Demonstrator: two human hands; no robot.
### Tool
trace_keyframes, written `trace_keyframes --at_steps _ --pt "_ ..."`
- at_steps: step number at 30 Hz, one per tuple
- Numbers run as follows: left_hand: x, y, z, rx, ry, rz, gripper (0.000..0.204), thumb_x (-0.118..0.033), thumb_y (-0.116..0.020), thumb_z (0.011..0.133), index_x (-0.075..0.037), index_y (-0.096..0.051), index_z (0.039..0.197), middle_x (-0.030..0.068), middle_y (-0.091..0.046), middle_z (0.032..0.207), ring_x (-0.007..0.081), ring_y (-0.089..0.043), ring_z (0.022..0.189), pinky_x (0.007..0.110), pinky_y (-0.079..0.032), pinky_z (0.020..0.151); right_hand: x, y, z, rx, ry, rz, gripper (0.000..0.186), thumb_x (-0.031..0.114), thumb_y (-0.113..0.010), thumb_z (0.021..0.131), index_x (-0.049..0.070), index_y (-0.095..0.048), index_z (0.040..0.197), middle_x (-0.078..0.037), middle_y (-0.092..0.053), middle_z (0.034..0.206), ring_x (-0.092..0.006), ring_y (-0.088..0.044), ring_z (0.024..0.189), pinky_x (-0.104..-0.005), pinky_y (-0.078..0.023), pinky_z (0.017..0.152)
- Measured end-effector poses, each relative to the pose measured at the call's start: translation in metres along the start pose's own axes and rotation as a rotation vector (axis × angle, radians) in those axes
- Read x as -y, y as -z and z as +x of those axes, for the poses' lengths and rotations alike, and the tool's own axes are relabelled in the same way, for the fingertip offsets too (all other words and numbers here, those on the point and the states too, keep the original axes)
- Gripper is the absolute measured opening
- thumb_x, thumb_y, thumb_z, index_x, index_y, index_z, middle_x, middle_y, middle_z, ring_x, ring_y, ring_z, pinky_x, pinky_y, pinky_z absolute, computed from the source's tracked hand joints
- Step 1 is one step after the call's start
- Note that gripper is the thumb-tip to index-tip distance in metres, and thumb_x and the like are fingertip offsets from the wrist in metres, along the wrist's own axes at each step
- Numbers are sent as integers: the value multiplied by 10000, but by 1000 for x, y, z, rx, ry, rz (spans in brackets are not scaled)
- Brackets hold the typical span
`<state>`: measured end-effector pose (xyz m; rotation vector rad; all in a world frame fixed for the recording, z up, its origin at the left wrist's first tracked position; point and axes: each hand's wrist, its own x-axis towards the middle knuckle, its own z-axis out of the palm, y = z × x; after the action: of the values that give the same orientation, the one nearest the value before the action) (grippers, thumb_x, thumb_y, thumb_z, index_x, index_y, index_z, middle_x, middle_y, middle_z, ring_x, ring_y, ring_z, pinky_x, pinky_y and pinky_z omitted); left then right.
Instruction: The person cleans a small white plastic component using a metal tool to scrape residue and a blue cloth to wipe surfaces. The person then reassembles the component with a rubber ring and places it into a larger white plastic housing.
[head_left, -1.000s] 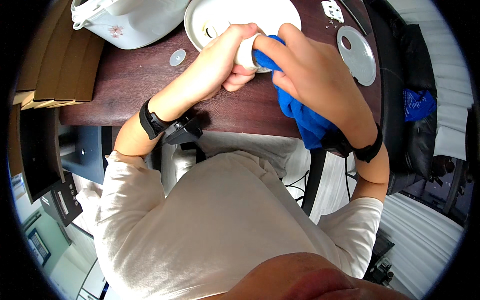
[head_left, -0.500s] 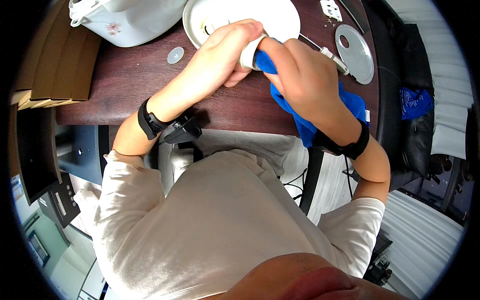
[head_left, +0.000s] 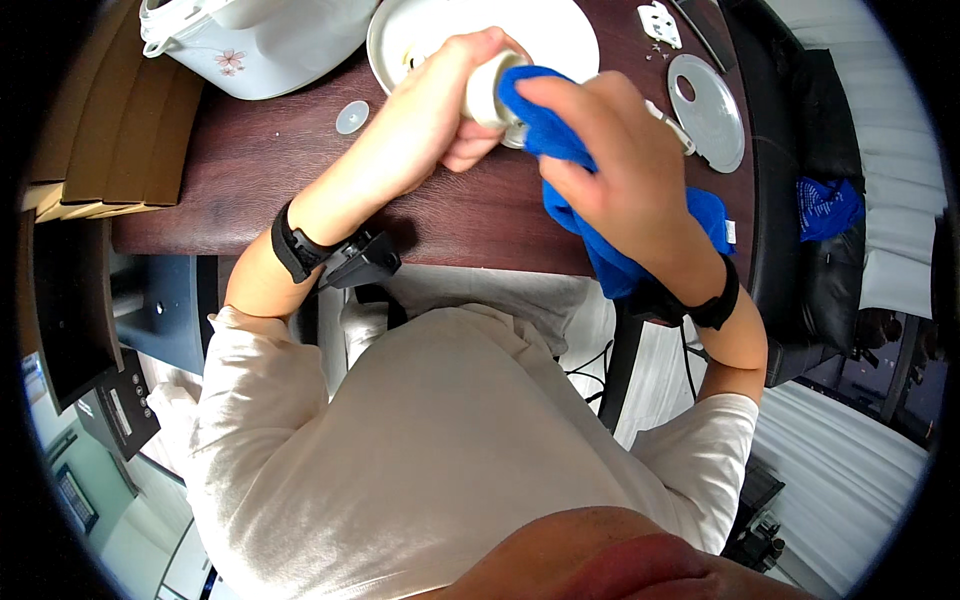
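Note:
My left hand [head_left: 432, 115] is closed round a small white cylindrical part [head_left: 486, 92] with a round, ring-like end; its exact kind I cannot make out. My right hand [head_left: 628, 165] grips a blue cloth [head_left: 548, 118], one end bunched at the fingers against the open end of the white part. The rest of the cloth hangs below that hand over the table's front edge. Just beyond both hands lies a large round white lid [head_left: 560, 38], partly covered by my left hand. A small translucent disc [head_left: 352, 117] lies left of my left hand.
A white rice cooker body [head_left: 270, 55] with a flower print stands at the far left, beside brown cardboard boxes [head_left: 125, 110]. On the right of the dark wooden table [head_left: 270, 170] lie a grey round plate with a hole [head_left: 722, 125], a white-handled screwdriver [head_left: 684, 138], a white bracket [head_left: 659, 24] and tiny screws.
My right hand has drawn back slightly to the right, pulling more blue cloth into view at the white part's opening. My left hand has shifted a little left with the part.

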<state>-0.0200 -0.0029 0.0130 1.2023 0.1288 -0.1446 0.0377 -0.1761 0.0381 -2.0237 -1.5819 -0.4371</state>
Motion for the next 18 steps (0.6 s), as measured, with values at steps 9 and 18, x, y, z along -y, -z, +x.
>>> trace_keyframes --at_steps 9,18 --pt "6 -7 -3 -64 -164 196 394 -411 -314 915 -89 -538 939 -49 -385 537 44 -275 410 203 -181 382 2 -5 3 168 3 -106 427 104 -677 683 34 -492 1061 -77 -488 770 -221 -589 595 -305 -480 493" --pt "27 -10 5 -117 -405 316 365 -356 -295 939 -78 -530 908 -41 -423 597 42 -327 468 204 -231 412 17 -7 -8 196 -83 -319 308 122 -613 747 10 -505 1013 -70 -514 758 -221 -604 605 -298 -504 510"
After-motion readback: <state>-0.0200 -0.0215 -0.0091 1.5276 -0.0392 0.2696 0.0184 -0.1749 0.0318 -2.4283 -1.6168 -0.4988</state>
